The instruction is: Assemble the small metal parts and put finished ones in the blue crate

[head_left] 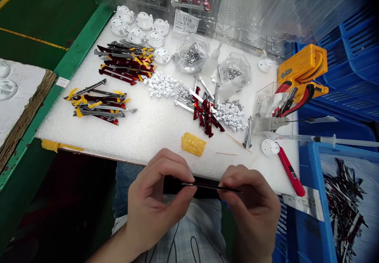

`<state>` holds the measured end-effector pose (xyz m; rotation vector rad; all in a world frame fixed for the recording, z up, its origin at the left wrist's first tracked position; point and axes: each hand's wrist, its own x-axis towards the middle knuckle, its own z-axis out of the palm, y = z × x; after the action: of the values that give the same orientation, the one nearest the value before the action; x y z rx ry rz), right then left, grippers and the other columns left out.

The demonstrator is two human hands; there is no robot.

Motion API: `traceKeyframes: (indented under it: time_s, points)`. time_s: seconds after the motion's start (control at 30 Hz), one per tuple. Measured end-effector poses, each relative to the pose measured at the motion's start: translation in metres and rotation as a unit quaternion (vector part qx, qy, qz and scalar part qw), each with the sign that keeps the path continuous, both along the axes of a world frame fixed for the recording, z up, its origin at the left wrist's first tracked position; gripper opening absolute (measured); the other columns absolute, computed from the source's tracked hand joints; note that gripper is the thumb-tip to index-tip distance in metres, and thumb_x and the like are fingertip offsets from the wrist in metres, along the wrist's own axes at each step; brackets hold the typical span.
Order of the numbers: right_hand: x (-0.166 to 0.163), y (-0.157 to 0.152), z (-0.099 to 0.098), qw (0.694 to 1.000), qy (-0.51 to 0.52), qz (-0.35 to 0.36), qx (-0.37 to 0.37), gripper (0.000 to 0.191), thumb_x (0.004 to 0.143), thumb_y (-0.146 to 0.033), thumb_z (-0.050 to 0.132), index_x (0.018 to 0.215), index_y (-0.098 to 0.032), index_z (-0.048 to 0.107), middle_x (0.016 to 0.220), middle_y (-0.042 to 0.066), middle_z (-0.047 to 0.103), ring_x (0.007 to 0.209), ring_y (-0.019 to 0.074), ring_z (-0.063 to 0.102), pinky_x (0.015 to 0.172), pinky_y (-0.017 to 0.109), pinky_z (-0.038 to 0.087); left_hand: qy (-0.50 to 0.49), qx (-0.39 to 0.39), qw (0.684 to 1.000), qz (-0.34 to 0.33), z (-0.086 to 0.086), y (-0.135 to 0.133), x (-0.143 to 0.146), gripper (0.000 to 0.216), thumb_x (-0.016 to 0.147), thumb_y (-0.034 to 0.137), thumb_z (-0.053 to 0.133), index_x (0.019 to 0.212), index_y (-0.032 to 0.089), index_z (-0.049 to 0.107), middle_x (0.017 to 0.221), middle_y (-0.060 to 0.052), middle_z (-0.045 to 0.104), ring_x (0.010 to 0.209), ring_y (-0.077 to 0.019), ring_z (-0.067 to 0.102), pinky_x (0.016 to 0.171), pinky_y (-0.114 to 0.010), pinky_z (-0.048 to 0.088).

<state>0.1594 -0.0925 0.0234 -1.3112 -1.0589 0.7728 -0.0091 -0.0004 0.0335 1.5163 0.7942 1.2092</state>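
Note:
Between my two hands is a thin dark strip (207,186), seen nearly edge-on, above my lap at the table's front edge. My left hand (162,200) pinches its left end between thumb and fingertips. At the other end, my right hand (250,204) grips it the same way. Its colour and faces are hard to make out. Closest on the table is a crumpled yellow piece of tape or paper (193,144). Past that lies a loose pile of red and silver strips (207,113), beside small white parts (232,115).
Taped strips (127,64) lie in bundles at left, behind them upturned white parts (136,35). Plastic bags (192,54) of small metal pieces sit at the back. At right are a red-handled cutter (291,172), pliers (286,99), a syringe (328,140) and a blue crate (316,164) with more strips.

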Motion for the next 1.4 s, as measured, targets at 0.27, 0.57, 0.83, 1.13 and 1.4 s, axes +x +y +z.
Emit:
traceKeyframes:
  time_s: [0.27, 0.57, 0.83, 1.13, 1.4]
  points:
    - [-0.001, 0.006, 0.001, 0.999, -0.034, 0.008, 0.030, 0.005, 0.111, -0.022, 0.079, 0.110, -0.026, 0.078, 0.085, -0.002, 0.073, 0.073, 0.0148, 0.064, 0.063, 0.028, 0.052, 0.102, -0.033, 0.986, -0.129, -0.005, -0.007, -0.005, 0.022, 0.098, 0.006, 0.084, 0.110, 0.025, 0.084, 0.100, 0.000, 0.088, 0.086, -0.0174, 0.084, 0.080, -0.023, 0.069]
    - [-0.001, 0.002, 0.002, 0.997, -0.061, -0.005, 0.050, 0.015, 0.109, -0.025, 0.083, 0.123, -0.027, 0.080, 0.089, 0.000, 0.071, 0.078, 0.0171, 0.064, 0.063, 0.031, 0.053, 0.080, 0.028, 0.995, -0.059, -0.004, -0.011, 0.001, 0.009, 0.105, 0.015, 0.086, 0.105, 0.024, 0.084, 0.091, -0.001, 0.087, 0.080, -0.0176, 0.082, 0.074, -0.022, 0.068]
    - [0.007, -0.002, 0.006, 0.989, -0.118, -0.054, 0.067, 0.009, 0.106, -0.019, 0.083, 0.113, -0.025, 0.082, 0.090, 0.001, 0.069, 0.080, 0.0186, 0.064, 0.065, 0.033, 0.052, 0.090, 0.043, 0.994, -0.044, -0.004, -0.011, -0.001, 0.009, 0.105, 0.017, 0.086, 0.105, 0.025, 0.084, 0.090, -0.001, 0.087, 0.080, -0.0193, 0.083, 0.075, -0.025, 0.069]
    - [0.008, -0.003, 0.006, 0.988, -0.135, -0.044, 0.064, 0.017, 0.102, -0.013, 0.084, 0.111, -0.026, 0.084, 0.090, 0.002, 0.072, 0.080, 0.0198, 0.067, 0.064, 0.035, 0.056, 0.097, 0.068, 0.992, -0.042, -0.006, -0.009, -0.003, 0.014, 0.105, 0.011, 0.085, 0.108, 0.025, 0.085, 0.091, -0.001, 0.087, 0.080, -0.0183, 0.083, 0.076, -0.026, 0.070]
    - [0.004, -0.001, 0.006, 0.988, -0.133, -0.044, 0.061, 0.018, 0.101, -0.007, 0.081, 0.106, -0.025, 0.081, 0.087, 0.000, 0.071, 0.077, 0.0183, 0.065, 0.063, 0.033, 0.055, 0.078, 0.045, 0.994, -0.054, -0.004, -0.010, 0.003, 0.017, 0.102, 0.010, 0.085, 0.112, 0.024, 0.082, 0.096, -0.001, 0.088, 0.084, -0.0166, 0.084, 0.079, -0.022, 0.070]
